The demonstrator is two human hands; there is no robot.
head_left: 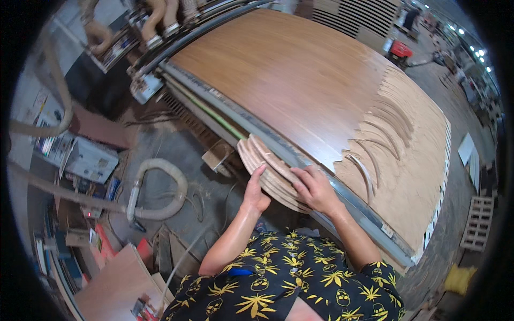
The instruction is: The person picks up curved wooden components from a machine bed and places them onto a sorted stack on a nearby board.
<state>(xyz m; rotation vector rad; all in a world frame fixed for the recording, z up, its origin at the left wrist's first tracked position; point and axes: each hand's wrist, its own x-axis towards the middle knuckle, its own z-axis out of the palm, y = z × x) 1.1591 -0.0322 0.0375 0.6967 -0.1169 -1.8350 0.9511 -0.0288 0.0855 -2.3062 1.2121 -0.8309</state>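
Head view, looking down: the biggest thing before me is the brown board (300,80) lying flat on the machine table, its long side running from upper left to lower right. Its far right part is cut into rows of curved slots (391,134), pale where the wood is bared. Along the near edge of the board runs a grey metal rail (342,198), which stands between me and the board. Up at the top left sits the machine head with ribbed hoses (155,18). Down on the dusty floor a pale hose (160,187) loops beside a small wooden block (218,154), and a stack of flat boards (115,283) lies at the lower left.

Against the rail, just in front of me, is a stack of curved wood strips (270,174). The strips lie flat, one on another, their long arc running from upper left to lower right along the rail.

My left hand (256,191) presses its palm and fingers against the near side of the stack, thumb up. My right hand (315,188) lies on top of the strips, fingers curled over them. Both forearms reach up from my patterned shirt (289,278), hands apart.
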